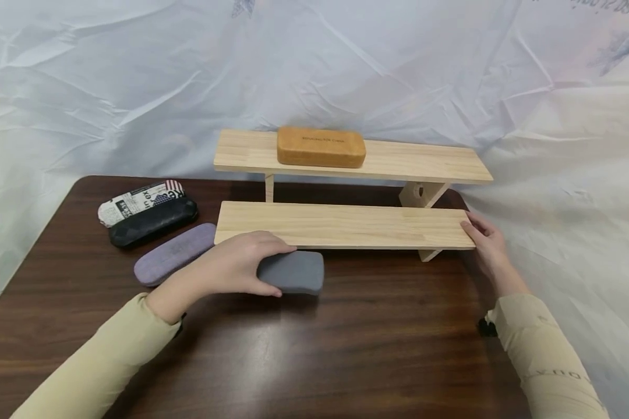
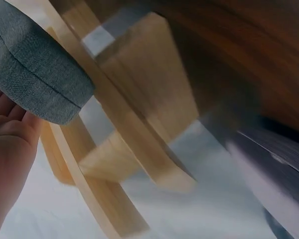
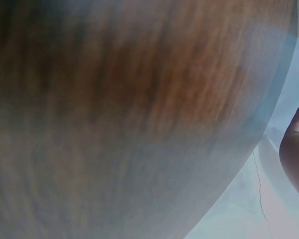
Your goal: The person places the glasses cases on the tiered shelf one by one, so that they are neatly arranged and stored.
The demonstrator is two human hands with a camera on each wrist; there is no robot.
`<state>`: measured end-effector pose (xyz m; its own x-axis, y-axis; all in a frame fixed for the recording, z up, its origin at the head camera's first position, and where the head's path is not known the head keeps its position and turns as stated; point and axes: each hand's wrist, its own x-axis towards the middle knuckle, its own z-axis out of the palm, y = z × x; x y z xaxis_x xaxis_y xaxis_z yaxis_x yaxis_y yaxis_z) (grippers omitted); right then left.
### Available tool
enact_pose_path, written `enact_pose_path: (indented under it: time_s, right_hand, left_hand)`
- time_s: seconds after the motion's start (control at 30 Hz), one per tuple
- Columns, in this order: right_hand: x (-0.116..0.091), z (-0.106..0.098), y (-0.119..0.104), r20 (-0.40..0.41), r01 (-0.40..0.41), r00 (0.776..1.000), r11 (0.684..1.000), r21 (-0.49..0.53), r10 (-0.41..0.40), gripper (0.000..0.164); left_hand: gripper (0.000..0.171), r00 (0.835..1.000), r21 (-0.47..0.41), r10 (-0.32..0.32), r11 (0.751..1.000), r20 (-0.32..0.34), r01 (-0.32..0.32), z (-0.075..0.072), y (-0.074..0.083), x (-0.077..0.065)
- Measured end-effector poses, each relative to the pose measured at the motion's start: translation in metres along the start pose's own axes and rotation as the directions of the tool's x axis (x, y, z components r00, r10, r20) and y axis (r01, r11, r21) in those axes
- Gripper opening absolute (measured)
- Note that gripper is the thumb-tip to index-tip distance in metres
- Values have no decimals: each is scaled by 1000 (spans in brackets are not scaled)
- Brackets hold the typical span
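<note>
My left hand point(image 1: 243, 265) grips a grey fabric glasses case point(image 1: 296, 272) by its left end, thumb on the near side. In the left wrist view the grey case point(image 2: 37, 67) shows a seam along its side and overlaps the shelf's edge. My right hand point(image 1: 487, 244) holds the right end of the lower board of a two-tier wooden shelf point(image 1: 340, 224), thumb on top of the board. On the upper board lies a tan-brown glasses case point(image 1: 321, 148) with small lettering. Only part of the right hand point(image 3: 295, 154) shows at the edge of the right wrist view.
At the left of the dark wooden table point(image 1: 320, 355) lie a newsprint-patterned case point(image 1: 136, 203), a black case point(image 1: 154, 222) and a purple case point(image 1: 175, 253). Behind the table and along its right side hangs creased white sheeting point(image 1: 314, 64).
</note>
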<state>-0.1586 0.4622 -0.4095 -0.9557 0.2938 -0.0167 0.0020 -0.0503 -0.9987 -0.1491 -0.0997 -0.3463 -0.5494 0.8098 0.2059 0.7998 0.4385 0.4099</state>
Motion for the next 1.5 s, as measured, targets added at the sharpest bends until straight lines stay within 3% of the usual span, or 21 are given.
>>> enact_pose_path:
  time_s: [0.37,0.6,0.8,0.93,1.27,1.5]
  right_hand:
    - [-1,-2,2,-7,-18,1000,1000,-8,18,30]
    - [-1,-2,0,-15,-16,1000,1000,-20,16,33]
    - [0,-1,0,-23,-39,999,999,-30,38,42]
    - [1,-1,0,-34,-50,998,998,-48,49,48]
    - [-3,-3,1,-43,-41,998,999,-31,39,34]
    - [-5,2,5,-33,-1,999,1000,-30,0,30]
  left_hand:
    - [79,996,4,91,996,19,-91,3,24,81]
    - [79,989,41,141,989,41,-143,-13,42,138]
    - [81,987,37,157,987,30,-158,-29,51,179]
    - [81,988,42,156,987,14,-156,-37,55,201]
    - [79,988,39,148,988,37,-150,-51,67,249]
    - [75,991,40,130,991,29,-131,-56,62,273]
